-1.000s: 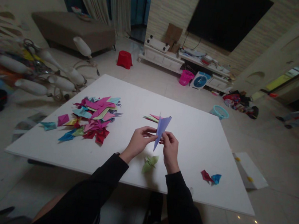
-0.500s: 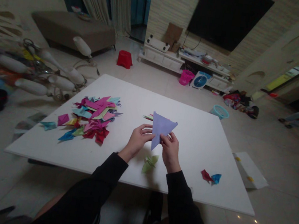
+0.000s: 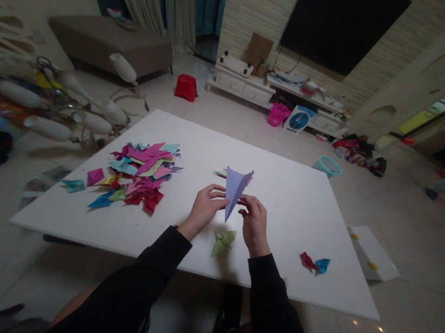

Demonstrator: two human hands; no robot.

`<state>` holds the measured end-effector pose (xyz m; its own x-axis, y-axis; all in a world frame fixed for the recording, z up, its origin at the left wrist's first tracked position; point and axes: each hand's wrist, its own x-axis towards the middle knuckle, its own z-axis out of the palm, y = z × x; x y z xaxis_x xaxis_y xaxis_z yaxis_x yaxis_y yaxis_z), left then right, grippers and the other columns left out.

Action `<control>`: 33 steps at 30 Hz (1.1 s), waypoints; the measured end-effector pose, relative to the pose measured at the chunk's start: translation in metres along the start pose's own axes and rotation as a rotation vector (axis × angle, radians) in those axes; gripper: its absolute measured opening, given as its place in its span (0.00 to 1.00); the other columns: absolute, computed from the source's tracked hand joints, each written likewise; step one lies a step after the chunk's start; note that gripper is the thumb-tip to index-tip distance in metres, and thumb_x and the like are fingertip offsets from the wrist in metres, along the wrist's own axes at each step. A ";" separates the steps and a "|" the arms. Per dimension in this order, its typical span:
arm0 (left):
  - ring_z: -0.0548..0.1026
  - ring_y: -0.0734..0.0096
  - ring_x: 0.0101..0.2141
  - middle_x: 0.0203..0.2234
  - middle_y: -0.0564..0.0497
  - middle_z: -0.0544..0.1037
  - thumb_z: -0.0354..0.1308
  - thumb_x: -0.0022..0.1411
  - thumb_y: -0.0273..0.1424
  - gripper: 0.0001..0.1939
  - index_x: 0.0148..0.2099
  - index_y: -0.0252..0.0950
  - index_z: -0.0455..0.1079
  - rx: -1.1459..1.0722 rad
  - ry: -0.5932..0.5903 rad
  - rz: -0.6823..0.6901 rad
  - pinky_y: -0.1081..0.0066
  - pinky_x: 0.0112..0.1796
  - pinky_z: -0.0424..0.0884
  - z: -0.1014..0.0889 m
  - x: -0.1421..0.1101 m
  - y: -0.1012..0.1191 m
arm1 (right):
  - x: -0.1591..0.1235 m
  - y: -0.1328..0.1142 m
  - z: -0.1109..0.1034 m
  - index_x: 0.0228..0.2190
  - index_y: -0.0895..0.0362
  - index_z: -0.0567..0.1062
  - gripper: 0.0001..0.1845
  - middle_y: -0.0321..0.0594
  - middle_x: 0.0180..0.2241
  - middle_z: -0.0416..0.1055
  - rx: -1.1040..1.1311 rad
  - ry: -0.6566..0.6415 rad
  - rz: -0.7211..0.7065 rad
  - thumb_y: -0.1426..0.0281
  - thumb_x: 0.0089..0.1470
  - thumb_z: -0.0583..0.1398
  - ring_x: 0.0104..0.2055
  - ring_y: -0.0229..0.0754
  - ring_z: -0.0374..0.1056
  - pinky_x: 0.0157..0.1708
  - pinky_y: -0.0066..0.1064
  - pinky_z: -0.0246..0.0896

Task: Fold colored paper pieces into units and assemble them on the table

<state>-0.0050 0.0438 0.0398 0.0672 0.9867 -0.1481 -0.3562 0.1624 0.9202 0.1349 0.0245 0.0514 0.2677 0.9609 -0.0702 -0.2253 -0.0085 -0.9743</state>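
A folded sheet of purple paper (image 3: 236,183) is held up over the table, its narrow point downward and its upper right part bent. My left hand (image 3: 208,207) pinches its left edge between thumb and fingers. At the other edge, the fingertips of my right hand (image 3: 255,220) reach the paper, and its thumb stands apart from it. Below the hands lies a light green folded paper piece (image 3: 224,242). Several coloured paper sheets (image 3: 220,174) lie behind the purple paper, partly hidden by it.
A heap of colourful folded papers (image 3: 146,170) covers the left part of the white table (image 3: 284,196). To the right lie a red folded paper (image 3: 308,261) and a blue one (image 3: 322,265). A light blue basket (image 3: 329,166) stands on the floor past the far edge.
The purple paper was edge-on, then turned to show a flat triangle, and is now bent inward on its right side. My right thumb has come off the paper.
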 end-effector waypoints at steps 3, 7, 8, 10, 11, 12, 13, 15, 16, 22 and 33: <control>0.80 0.64 0.35 0.33 0.44 0.81 0.73 0.45 0.31 0.21 0.42 0.32 0.71 -0.022 -0.036 -0.009 0.65 0.38 0.77 0.001 0.000 0.000 | 0.000 0.003 0.000 0.27 0.55 0.79 0.09 0.41 0.40 0.77 -0.085 -0.019 -0.023 0.63 0.46 0.66 0.38 0.41 0.70 0.31 0.28 0.60; 0.80 0.66 0.32 0.33 0.43 0.81 0.72 0.48 0.35 0.21 0.43 0.30 0.73 -0.050 -0.073 -0.067 0.64 0.38 0.78 0.003 -0.001 0.002 | 0.002 0.009 -0.001 0.30 0.54 0.82 0.09 0.40 0.38 0.78 -0.146 -0.029 -0.056 0.63 0.46 0.66 0.38 0.41 0.70 0.32 0.29 0.61; 0.80 0.66 0.32 0.33 0.43 0.82 0.71 0.50 0.36 0.21 0.43 0.30 0.74 -0.051 -0.081 -0.074 0.65 0.38 0.77 0.004 -0.002 0.002 | 0.002 0.010 -0.002 0.31 0.54 0.82 0.10 0.40 0.37 0.78 -0.162 -0.031 -0.067 0.63 0.47 0.66 0.38 0.42 0.70 0.32 0.30 0.61; 0.81 0.66 0.32 0.34 0.43 0.82 0.72 0.49 0.34 0.21 0.44 0.31 0.74 -0.039 -0.102 -0.064 0.66 0.38 0.77 0.004 -0.003 0.003 | 0.003 0.011 -0.003 0.33 0.54 0.83 0.10 0.40 0.37 0.78 -0.184 -0.029 -0.081 0.63 0.48 0.65 0.38 0.41 0.70 0.32 0.30 0.61; 0.81 0.67 0.33 0.34 0.43 0.82 0.72 0.48 0.33 0.22 0.44 0.31 0.74 -0.027 -0.111 -0.052 0.67 0.38 0.76 0.003 -0.003 0.004 | 0.003 0.011 -0.004 0.34 0.54 0.83 0.11 0.40 0.37 0.79 -0.188 -0.026 -0.081 0.63 0.49 0.65 0.37 0.41 0.70 0.32 0.30 0.61; 0.80 0.67 0.33 0.34 0.44 0.82 0.73 0.46 0.31 0.22 0.44 0.31 0.73 -0.014 -0.116 -0.040 0.68 0.38 0.76 0.003 -0.004 0.004 | 0.003 0.011 -0.004 0.34 0.54 0.82 0.11 0.40 0.37 0.79 -0.188 -0.020 -0.078 0.63 0.49 0.64 0.37 0.41 0.70 0.32 0.30 0.61; 0.80 0.67 0.32 0.34 0.44 0.82 0.73 0.45 0.30 0.23 0.44 0.32 0.73 -0.002 -0.119 -0.034 0.68 0.37 0.76 0.002 -0.004 0.004 | 0.003 0.011 -0.004 0.34 0.54 0.82 0.11 0.40 0.36 0.79 -0.185 -0.012 -0.075 0.64 0.48 0.64 0.36 0.41 0.70 0.32 0.30 0.61; 0.80 0.67 0.30 0.32 0.45 0.82 0.73 0.45 0.30 0.22 0.42 0.32 0.72 0.007 -0.114 -0.042 0.68 0.36 0.75 0.002 -0.005 0.003 | 0.003 0.010 -0.004 0.34 0.55 0.81 0.11 0.39 0.34 0.78 -0.175 0.015 -0.079 0.64 0.47 0.65 0.35 0.41 0.70 0.31 0.30 0.61; 0.80 0.67 0.30 0.31 0.45 0.81 0.73 0.45 0.30 0.21 0.41 0.32 0.71 0.008 -0.108 -0.051 0.68 0.35 0.75 0.001 -0.005 0.003 | 0.003 0.010 -0.004 0.35 0.55 0.80 0.12 0.39 0.34 0.78 -0.169 0.033 -0.087 0.64 0.46 0.65 0.35 0.41 0.71 0.30 0.30 0.61; 0.77 0.70 0.23 0.26 0.48 0.80 0.73 0.47 0.34 0.21 0.40 0.33 0.70 0.079 -0.144 -0.104 0.71 0.28 0.72 -0.002 -0.004 0.002 | 0.006 0.009 -0.007 0.32 0.56 0.74 0.13 0.36 0.30 0.74 -0.163 0.154 -0.141 0.64 0.44 0.67 0.31 0.39 0.70 0.30 0.31 0.64; 0.77 0.69 0.24 0.21 0.48 0.78 0.71 0.46 0.29 0.14 0.35 0.32 0.72 0.166 -0.094 -0.107 0.70 0.28 0.72 -0.007 -0.002 0.001 | 0.009 0.004 -0.015 0.29 0.55 0.69 0.12 0.33 0.28 0.69 -0.178 0.278 -0.253 0.66 0.45 0.67 0.29 0.38 0.70 0.30 0.31 0.65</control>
<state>-0.0121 0.0418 0.0380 0.1857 0.9576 -0.2205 -0.1843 0.2543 0.9494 0.1504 0.0289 0.0442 0.5421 0.8277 0.1451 0.0394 0.1475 -0.9883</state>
